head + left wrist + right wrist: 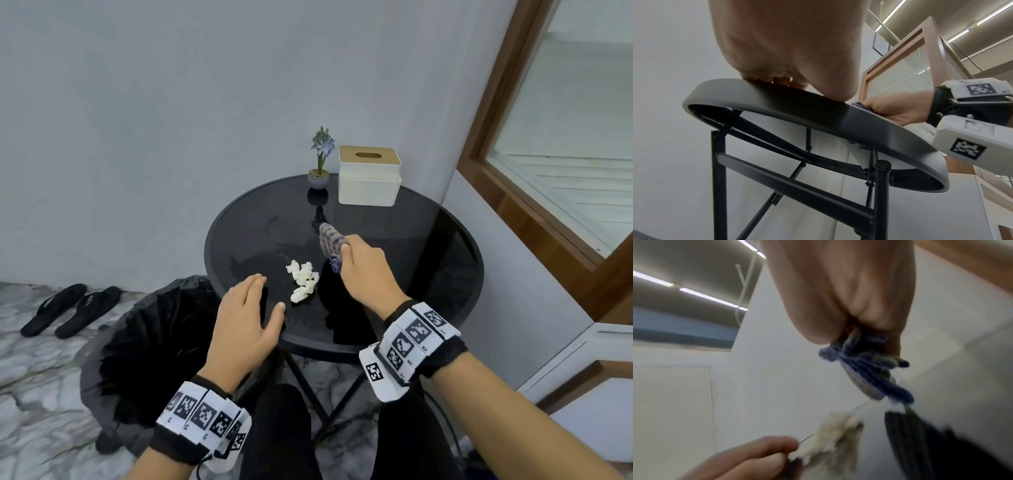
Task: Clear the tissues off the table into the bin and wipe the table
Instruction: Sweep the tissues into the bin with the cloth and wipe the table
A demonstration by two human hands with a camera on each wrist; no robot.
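On the round black table [428,246], whose glossy glass top mirrors what stands on it, a heap of white crumpled tissues [303,280] lies near the front edge. The left hand [245,320] hovers flat over that edge just left of the heap, fingers straight and together, holding nothing. The right hand [364,270] is just right of the tissues, its fingers curled round a bunched blue-and-grey cloth [330,245] that sticks up from the fist. At the table's far side a small potted flower [320,161] stands beside a white tissue box [369,180] with a wooden lid. A bin [144,349] lined with a black bag stands on the marble-patterned floor at the table's left, close against it. Black slippers [70,308] lie farther left by the pale grey wall. A wood-framed window [561,144] fills the right side.
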